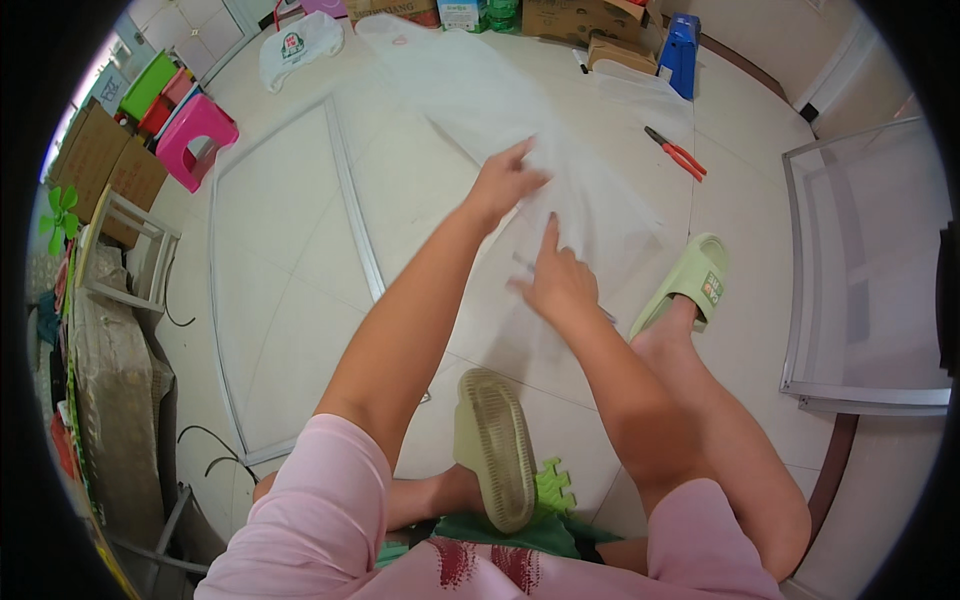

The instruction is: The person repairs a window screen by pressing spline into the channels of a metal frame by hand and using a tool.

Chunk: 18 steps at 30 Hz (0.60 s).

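A thin translucent white sheet (487, 86) stretches across the tiled floor towards me. My left hand (510, 184) is over it, blurred by motion, with fingers apart and nothing visible in them. Closer to me, my right hand (564, 281) is at the sheet's near part, its index finger pointing forward and its thumb spread out. A thin greyish object (609, 316) shows on both sides of the right hand; whether it is held or lies beneath is hidden. Left of my arms, a metal-edged screen frame (352, 199) lies flat on the floor.
Red-handled pliers (684, 160) lie on the right, beyond my slippered foot (686, 281). More framed panels (870, 262) lean at the right wall. A pink stool (196, 139) stands at left. Cardboard boxes (581, 21) and a white plastic bag (304, 46) line the back.
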{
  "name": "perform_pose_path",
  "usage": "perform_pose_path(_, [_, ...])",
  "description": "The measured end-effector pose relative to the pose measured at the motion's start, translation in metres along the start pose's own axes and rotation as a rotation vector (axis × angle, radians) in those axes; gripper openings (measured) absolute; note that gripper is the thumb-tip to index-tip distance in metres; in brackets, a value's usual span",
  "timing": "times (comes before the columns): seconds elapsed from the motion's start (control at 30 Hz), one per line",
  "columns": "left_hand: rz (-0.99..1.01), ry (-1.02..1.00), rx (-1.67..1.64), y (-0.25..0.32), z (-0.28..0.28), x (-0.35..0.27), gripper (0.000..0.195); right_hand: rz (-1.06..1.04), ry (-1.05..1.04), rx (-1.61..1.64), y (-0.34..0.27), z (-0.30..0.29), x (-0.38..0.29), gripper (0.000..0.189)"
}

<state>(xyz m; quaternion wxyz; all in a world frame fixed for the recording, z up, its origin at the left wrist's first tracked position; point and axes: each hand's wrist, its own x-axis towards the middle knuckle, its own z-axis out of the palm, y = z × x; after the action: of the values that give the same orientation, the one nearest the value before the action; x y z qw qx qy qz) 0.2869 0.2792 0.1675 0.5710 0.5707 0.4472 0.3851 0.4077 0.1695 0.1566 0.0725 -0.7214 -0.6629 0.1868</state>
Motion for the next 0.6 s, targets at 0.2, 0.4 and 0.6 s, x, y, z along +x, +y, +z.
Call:
perform_pose_path(0.2, [0.18, -0.082, -0.093, 0.0, 0.043, -0.011, 0.055, 0.391, 0.63, 0.047, 0.095, -0.072, 0.103, 0.042])
perform_pose_path(0.4, [-0.057, 0.176, 0.377, -0.109, -0.005, -0.142, 0.024, -0.1, 0.453, 0.103, 0.037, -0.012, 0.045, 0.019])
perform_pose_path(0.6, [-0.155, 0.38, 0.7, -0.131, -0.093, -0.308, 0.032, -0.107, -0.143, 0.223, 0.014, 0.106, -0.012, 0.017])
